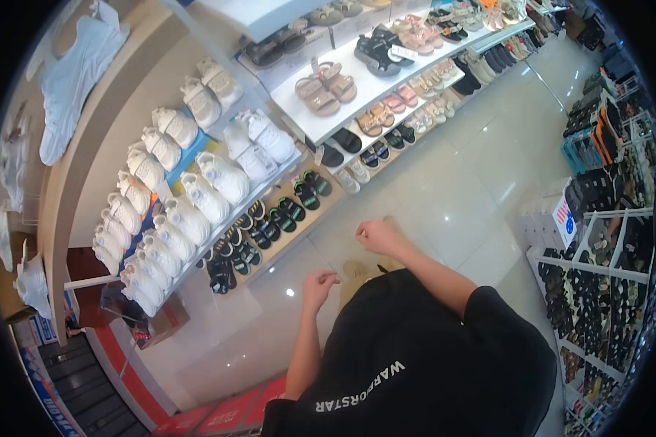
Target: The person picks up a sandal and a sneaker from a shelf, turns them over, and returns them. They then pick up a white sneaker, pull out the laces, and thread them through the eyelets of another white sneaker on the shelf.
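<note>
My left hand (319, 288) is held in front of my black T-shirt (444, 357), its fingers curled together, and I see nothing in it. A little farther forward and to the right, my right hand (379, 238) also has its fingers bent inward, with nothing visible between them. Both hands hang in the air over the tiled floor (444, 211), apart from each other and from the shelves. Nearest to them are black-and-green sandals (288, 213) on a low wooden shelf. Below the hands, my tan shoes (356, 271) show partly.
White sneakers (219, 178) stand in rows on the left shelf. Beige sandals (326, 89) and black sandals (377, 51) sit on a white display (306, 127) ahead. At right stands a white rack (612, 269) full of footwear. A cardboard box (169, 320) lies at lower left.
</note>
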Demonstrator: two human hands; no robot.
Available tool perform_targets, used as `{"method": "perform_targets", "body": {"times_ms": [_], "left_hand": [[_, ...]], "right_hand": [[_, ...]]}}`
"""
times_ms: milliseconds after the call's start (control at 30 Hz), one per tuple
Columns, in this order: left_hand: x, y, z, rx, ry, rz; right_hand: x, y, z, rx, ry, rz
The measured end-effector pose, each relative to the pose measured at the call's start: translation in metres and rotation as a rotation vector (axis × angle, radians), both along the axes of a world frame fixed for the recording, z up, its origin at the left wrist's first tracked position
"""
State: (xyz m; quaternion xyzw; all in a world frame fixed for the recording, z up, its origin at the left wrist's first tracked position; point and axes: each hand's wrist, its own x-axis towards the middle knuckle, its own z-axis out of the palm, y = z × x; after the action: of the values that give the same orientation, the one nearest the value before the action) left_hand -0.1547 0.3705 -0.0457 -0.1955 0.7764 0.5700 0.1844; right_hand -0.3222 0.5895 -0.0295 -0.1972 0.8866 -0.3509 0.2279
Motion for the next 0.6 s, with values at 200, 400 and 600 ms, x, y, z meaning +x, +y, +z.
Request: {"method": "perform_targets", "body": {"times_ms": [200, 400, 600], "left_hand": [[-0.035, 0.010, 0.008, 0.007, -0.029, 0.139], [-0.135, 0.071, 0.016, 0.031, -0.077, 0.118], [-0.263, 0.181, 0.022, 0.077, -0.016, -0.110]], "right_hand": [[-0.037, 0.006, 0.022, -0.160, 0.135, 0.029], [-0.111, 0.106, 0.011, -0.224, 0.056, -0.008], [-0.176, 0.240, -0.002, -0.103, 0.079, -0.188]]}}
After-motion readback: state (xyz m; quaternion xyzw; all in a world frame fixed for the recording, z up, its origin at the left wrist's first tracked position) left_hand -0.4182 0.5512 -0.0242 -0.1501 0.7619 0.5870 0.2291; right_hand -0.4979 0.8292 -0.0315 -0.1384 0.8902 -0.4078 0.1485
